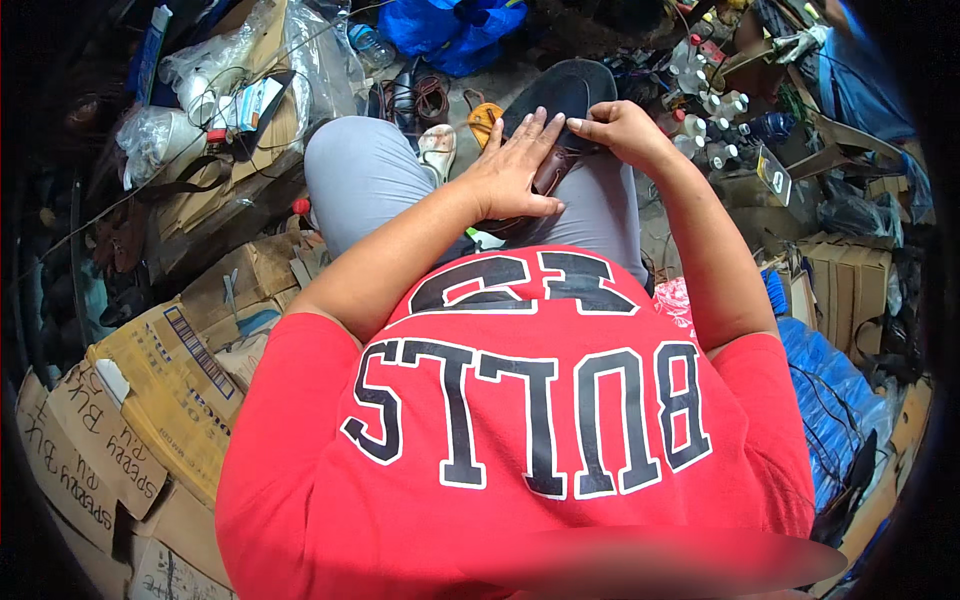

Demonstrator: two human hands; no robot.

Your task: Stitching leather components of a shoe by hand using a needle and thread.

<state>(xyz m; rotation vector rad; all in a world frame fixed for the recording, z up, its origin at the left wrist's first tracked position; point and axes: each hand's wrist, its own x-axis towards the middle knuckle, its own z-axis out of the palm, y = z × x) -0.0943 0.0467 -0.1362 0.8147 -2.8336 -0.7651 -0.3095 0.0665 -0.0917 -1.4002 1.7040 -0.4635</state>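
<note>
Grey-trousered lap (365,205) serves as support; white shoe (437,148) lies between knees (340,150). Left hand (516,168) spread flat over brown leather shoe (553,173) near lap's right edge, apparently steadying it. Dark sole-shaped piece (562,88) just beyond. Right hand (628,132) curled, thumb and forefinger nearly meeting at piece's edge, likely for fine control; whether anything pinched, cannot tell.

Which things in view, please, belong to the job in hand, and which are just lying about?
Job, apparently: dark, rounded sole-like piece; brown leather piece by the left hand.
Lying about: crumpled blue plastic bag; clear plastic bottles; yellow-brown cardboard box.
</note>
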